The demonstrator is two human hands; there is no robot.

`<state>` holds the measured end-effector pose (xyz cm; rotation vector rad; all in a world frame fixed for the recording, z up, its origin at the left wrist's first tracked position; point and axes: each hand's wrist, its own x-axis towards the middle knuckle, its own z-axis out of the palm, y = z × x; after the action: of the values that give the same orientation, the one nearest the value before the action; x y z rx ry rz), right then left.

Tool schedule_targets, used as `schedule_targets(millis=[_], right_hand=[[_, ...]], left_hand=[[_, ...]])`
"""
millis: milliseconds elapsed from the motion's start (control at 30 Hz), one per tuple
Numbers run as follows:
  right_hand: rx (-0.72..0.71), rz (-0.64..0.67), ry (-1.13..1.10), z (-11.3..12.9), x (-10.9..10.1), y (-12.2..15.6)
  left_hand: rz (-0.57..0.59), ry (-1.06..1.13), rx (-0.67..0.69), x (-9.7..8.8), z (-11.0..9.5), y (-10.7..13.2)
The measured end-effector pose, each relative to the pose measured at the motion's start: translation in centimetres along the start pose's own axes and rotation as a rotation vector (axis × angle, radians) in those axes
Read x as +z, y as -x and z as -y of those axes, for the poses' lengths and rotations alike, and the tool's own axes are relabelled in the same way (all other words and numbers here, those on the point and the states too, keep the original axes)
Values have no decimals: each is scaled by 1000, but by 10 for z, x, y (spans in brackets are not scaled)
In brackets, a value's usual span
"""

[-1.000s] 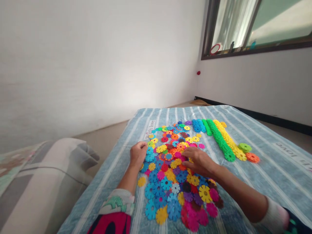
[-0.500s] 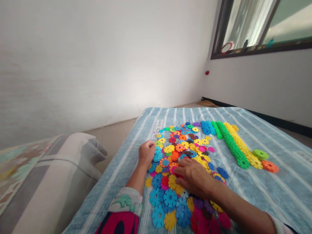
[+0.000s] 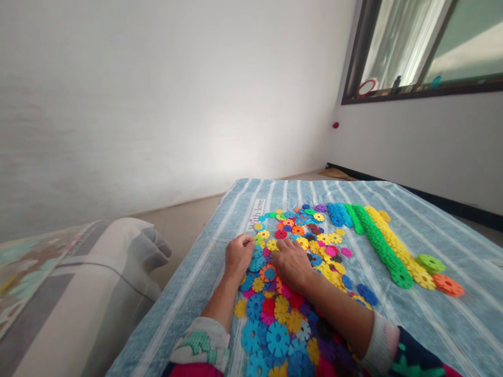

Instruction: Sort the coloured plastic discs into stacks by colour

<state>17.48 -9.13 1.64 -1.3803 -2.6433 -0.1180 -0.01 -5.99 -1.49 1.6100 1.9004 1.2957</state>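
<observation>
Colourful notched plastic discs (image 3: 277, 337) are spread in a loose pile over a blue striped cloth. At the pile's left edge is my left hand (image 3: 239, 256), its fingers curled together beside blue and light green discs; whatever is in the pinch is hidden. My right hand (image 3: 293, 263) lies palm down over the middle of the pile, fingers slightly apart and bent onto the discs. Close to its fingertips are a yellow disc (image 3: 272, 244) and a blue-and-orange disc (image 3: 268, 273).
Long stacks of discs lie to the right: a green row (image 3: 379, 243), a yellow row (image 3: 396, 246) and shorter blue ones (image 3: 336, 214). A lime disc (image 3: 430, 263) and an orange disc (image 3: 448, 285) sit near their ends. Grey-white striped bedding (image 3: 98, 293) stands at left.
My right hand has moved forward and left across the pile, closer to my left hand. My left hand stays nearly in place, fingers still curled. The view has shifted slightly.
</observation>
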Motion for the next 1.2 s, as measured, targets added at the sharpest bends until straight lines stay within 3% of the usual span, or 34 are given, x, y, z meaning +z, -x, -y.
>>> schedule_targets(millis=[400,600,700,800,933,1067,1200], right_hand=[[102,9,-73,-14,6,-10],[-10,-52,-112,-13,10,3],[-98,-121,-279,-18,7,22],[-103,-210,-510,-33,1,42],[67,-298,-688,-71,-7,57],[285,-338,-790,-106,-1,59],[413,-383,-945,-118,10,55]], left_hand=[[12,-47,-34,1,-4,1],[13,-86,-11,0,-6,3],[-45,-191,108,-1,-12,5],[-70,-279,334,2,-19,8],[79,-285,544,10,-23,12],[235,-326,601,15,-29,13],[387,-432,626,25,-45,9]])
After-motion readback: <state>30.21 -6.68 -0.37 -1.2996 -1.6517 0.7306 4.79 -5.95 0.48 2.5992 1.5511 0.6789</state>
